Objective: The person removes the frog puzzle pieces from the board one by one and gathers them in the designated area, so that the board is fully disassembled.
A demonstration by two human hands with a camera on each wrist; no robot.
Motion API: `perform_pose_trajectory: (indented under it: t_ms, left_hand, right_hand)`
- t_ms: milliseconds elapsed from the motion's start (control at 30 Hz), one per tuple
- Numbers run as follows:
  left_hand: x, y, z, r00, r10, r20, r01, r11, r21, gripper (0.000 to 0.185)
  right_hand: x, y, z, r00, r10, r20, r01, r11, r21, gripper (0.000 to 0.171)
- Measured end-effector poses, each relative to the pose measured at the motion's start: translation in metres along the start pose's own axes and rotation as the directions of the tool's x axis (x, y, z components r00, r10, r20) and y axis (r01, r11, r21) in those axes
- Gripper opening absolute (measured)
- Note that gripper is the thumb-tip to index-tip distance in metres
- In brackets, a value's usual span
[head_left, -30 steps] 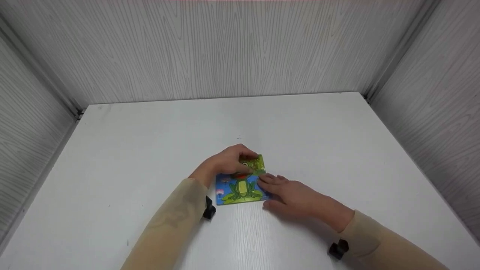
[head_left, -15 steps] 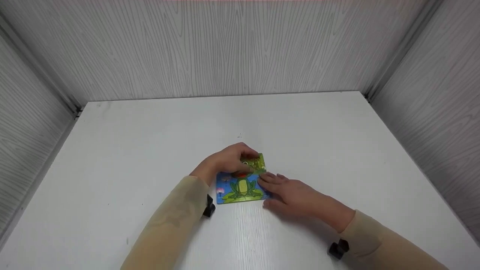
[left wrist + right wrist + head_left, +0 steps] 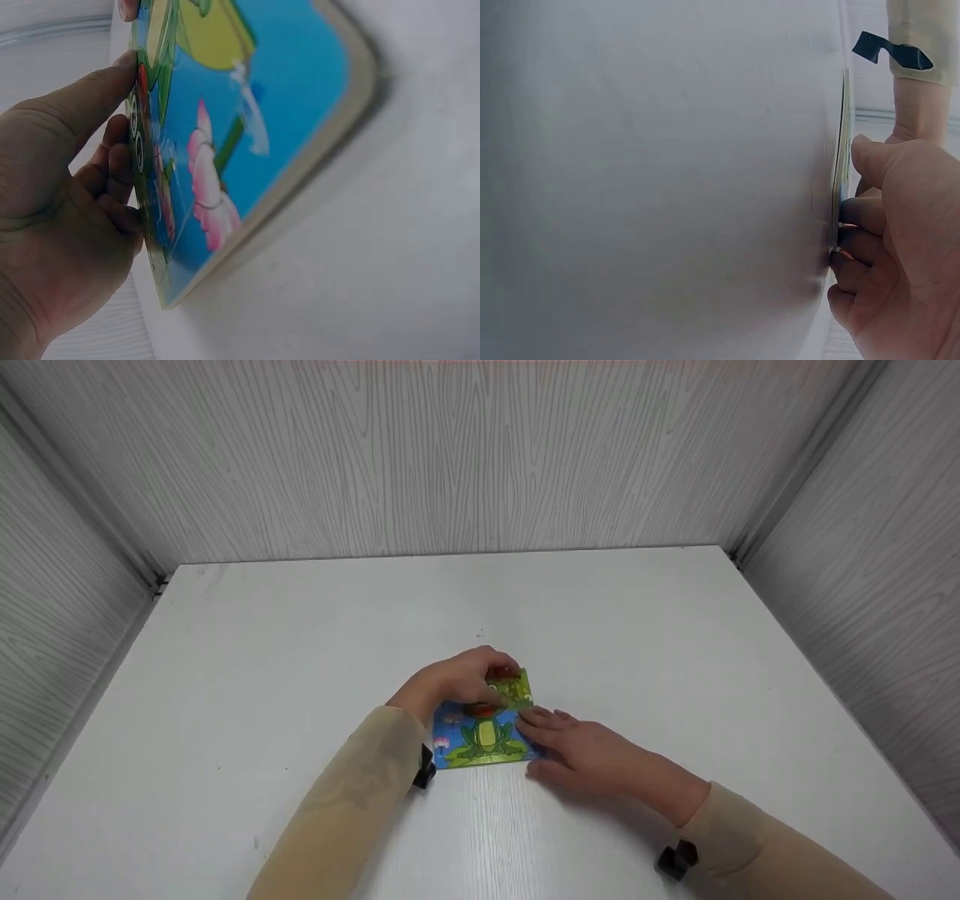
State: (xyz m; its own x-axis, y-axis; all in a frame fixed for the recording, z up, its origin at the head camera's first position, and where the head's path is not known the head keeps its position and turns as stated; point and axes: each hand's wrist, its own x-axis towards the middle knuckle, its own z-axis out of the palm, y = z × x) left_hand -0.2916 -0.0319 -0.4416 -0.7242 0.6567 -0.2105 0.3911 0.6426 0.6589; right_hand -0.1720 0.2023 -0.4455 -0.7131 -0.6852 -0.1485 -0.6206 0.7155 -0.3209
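A flat picture puzzle showing a green frog on blue lies on the white table, its upper part green. My left hand comes over its upper left, thumb on the frog's face and curled fingers near the far edge, gripping that part. In the left wrist view the thumb reaches the frog's red mouth, and the puzzle shows a pink flower and a thick pale edge. My right hand rests with extended fingers on the puzzle's right edge, thumb beside the lower right corner. The upper left is hidden under my left hand.
The white table reaches to a grey wood-grain back panel. Similar panels stand on the left and right. A black clip sits at the right sleeve cuff.
My left wrist and forearm have shifted slightly to the right, with the left fingers still at the puzzle's upper part. The right hand and the puzzle stay essentially in place.
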Motion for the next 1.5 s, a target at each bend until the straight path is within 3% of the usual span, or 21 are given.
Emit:
perform_pose_trajectory:
  t_ms: [233, 533, 933, 1133, 1500]
  left_hand:
    - [0.001, 0.005, -0.004, 0.999, -0.003, 0.037, 0.000, 0.998, 0.065, 0.052]
    - [0.000, 0.010, -0.005, 0.998, -0.042, 0.037, 0.039, 0.997, 0.065, 0.051]
    - [-0.007, 0.005, 0.004, 0.996, 0.012, -0.084, -0.013, 1.000, -0.013, 0.056]
    - [-0.011, 0.005, 0.009, 0.991, 0.014, -0.136, -0.015, 1.000, -0.007, 0.052]
    - [-0.014, -0.004, 0.005, 0.998, 0.026, -0.065, -0.030, 0.998, -0.060, 0.050]
  right_hand:
    - [0.000, -0.001, 0.000, 0.999, -0.031, -0.018, 0.031, 1.000, 0.000, 0.068]
    - [0.000, 0.000, -0.001, 1.000, -0.012, -0.005, 0.012, 1.000, 0.001, 0.069]
    - [-0.001, -0.002, -0.003, 1.000, 0.009, 0.009, -0.009, 1.000, 0.016, 0.069]
    - [-0.001, -0.001, -0.002, 1.000, 0.001, 0.001, -0.001, 1.000, 0.011, 0.069]
    - [0.001, -0.001, -0.001, 1.000, 0.024, 0.018, -0.025, 1.000, 0.016, 0.071]
